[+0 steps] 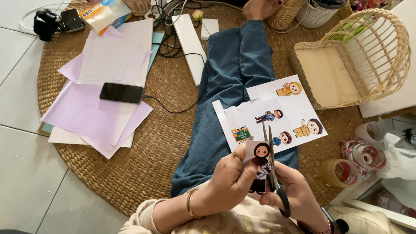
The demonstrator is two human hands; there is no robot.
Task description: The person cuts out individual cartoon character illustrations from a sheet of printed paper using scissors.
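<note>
My left hand [227, 182] pinches a small paper cutout of a cartoon figure in dark clothes [261, 167]. My right hand [294, 197] grips black-handled scissors [272, 164], whose blades point away from me and meet the cutout's right edge. Just beyond, a white sheet printed with several cartoon figures [277, 113] lies across my jeans-clad leg [229, 82], with parts cut out of its near-left side.
I sit on a round woven mat [169, 138]. Lilac and white papers [99, 99] with a black phone [121, 92] lie at left. A wicker basket [346, 65] stands at right, tape rolls [355, 160] near it. A white power strip [190, 45] and cables lie ahead.
</note>
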